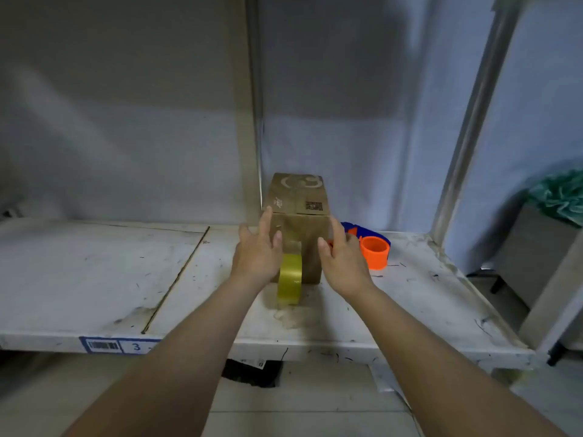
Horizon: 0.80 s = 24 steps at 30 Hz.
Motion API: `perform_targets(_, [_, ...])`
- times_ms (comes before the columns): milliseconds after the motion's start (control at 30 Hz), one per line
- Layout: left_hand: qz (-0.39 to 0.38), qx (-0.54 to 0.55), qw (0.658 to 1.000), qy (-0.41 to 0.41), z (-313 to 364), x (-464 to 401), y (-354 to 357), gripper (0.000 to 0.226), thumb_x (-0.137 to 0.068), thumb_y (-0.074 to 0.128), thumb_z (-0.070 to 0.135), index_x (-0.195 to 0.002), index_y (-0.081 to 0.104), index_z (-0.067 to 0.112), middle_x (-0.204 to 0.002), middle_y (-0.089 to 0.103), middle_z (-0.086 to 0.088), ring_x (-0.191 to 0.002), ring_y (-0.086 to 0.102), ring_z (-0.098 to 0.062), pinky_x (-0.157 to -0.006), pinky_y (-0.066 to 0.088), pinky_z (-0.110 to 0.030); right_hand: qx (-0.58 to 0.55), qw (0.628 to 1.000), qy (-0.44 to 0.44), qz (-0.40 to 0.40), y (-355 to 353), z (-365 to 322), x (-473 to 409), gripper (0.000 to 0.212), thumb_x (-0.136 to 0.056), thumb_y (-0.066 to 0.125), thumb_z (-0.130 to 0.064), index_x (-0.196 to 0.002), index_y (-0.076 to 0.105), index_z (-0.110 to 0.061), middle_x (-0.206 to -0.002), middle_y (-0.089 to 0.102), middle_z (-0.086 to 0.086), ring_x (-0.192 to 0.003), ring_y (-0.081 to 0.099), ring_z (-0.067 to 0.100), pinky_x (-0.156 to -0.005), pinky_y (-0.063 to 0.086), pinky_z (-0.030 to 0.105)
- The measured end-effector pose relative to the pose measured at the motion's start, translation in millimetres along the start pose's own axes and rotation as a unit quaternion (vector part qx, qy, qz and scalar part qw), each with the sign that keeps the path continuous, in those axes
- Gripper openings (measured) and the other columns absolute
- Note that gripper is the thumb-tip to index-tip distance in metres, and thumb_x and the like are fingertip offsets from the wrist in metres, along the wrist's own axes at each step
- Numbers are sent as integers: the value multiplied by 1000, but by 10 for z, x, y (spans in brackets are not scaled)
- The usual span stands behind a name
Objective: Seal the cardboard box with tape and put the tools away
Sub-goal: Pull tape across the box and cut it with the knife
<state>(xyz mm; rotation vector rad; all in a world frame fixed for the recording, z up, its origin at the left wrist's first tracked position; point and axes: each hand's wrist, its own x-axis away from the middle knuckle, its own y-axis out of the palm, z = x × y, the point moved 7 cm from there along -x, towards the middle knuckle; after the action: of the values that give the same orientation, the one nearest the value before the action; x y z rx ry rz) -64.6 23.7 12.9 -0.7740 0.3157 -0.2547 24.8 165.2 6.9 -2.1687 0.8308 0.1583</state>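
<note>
I am seeing my left hand [257,252] reaching forward with its fingers spread apart, gripping nothing; the raised index finger is lying over the top left front corner of the small brown cardboard box [298,212], though I cannot tell whether it is actually touching the card. My right hand [342,258] is reaching in the same way on the other side, fingers apart and holding nothing, its index finger pointing up beside the box's right front edge.

The box is standing upright between the two hands, toward the back of the scuffed white shelf board [94,272], close to a pale upright post [252,105]. Its top flaps are lying closed, with a printed white logo and a small square code on them. A strip of tape is running down the front face to the yellow-green roll of packing tape [289,279], which is standing on edge on the shelf, just in front of the box.

Just to the right of my right hand, a blue and orange plastic tape dispenser [372,247] is lying on the shelf. A blue-bordered label [120,346] reading 3 is sitting on the shelf's front edge.
</note>
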Motion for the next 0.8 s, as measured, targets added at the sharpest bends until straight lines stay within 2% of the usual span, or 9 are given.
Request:
perform_targets(133, [0,-8,1000,5,44,-294,16,54,-98,31,44,-147,9,43,-158,9,-19,-130,45,-38,-109,38,-47,2,999,24,-27,119,25,-315,59,-99,36,-37,-150,6,-37,-135,44,21,-111,55,32,-85,45,36])
perform_targets(233, [-10,12,999,38,64,-439,88,52,-99,34,39,-148,17,36,-145,38,-20,-122,51,-35,-99,42,-40,-15,999,25,-40,232,28,-469,56,-99,38,-34,-150,13,-32,-137,49,17,-117,54,30,-92,48,39])
perform_targets(267, [-12,13,999,51,77,-467,106,50,-99,34,37,-147,21,34,-136,49,-19,-117,55,-35,-93,44,-38,-13,999,18,-41,254,23,-500,54,-100,38,-32,-149,18,-29,-134,53,15,-116,55,30,-92,49,41])
perform_targets(333, [-1,5,998,60,68,-495,124,47,-100,34,34,-146,27,31,-123,59,-18,-109,58,-35,-87,46,-38,2,999,5,-32,280,9,-518,48,-100,38,-27,-147,26,-24,-126,59,14,-110,58,30,-89,52,44])
perform_targets(467, [45,-46,996,58,80,-452,115,43,-101,32,32,-144,32,31,-118,60,-19,-108,56,-37,-89,44,-40,29,1000,-5,4,247,-12,-508,41,-101,37,-25,-142,34,-23,-109,65,16,-96,62,32,-80,53,47])
perform_targets(567, [71,-68,993,62,134,-389,83,42,-101,30,34,-142,34,34,-114,60,-19,-104,57,-35,-87,44,-39,46,999,-5,15,210,2,-478,39,-101,35,-28,-140,36,-24,-97,68,15,-87,64,31,-69,53,42])
perform_targets(633, [74,-81,992,70,169,-331,71,41,-101,30,35,-142,35,34,-110,61,-19,-101,58,-35,-87,44,-38,66,998,-6,24,160,3,-439,39,-101,33,-29,-140,36,-25,-95,68,14,-85,63,31,-61,45,35])
perform_targets(700, [77,-89,990,71,179,-257,47,41,-101,29,36,-141,35,34,-108,62,-19,-99,58,-35,-86,45,-37,87,996,-7,30,107,-18,-387,39,-102,32,-30,-140,36,-25,-97,68,14,-87,63,32,-61,39,32])
perform_targets(800, [78,-92,990,73,169,-147,15,41,-101,28,37,-141,34,35,-107,61,-18,-97,59,-35,-83,44,-36,108,993,-9,37,67,-62,-268,39,-102,31,-30,-140,37,-26,-99,69,14,-90,63,34,-64,38,32])
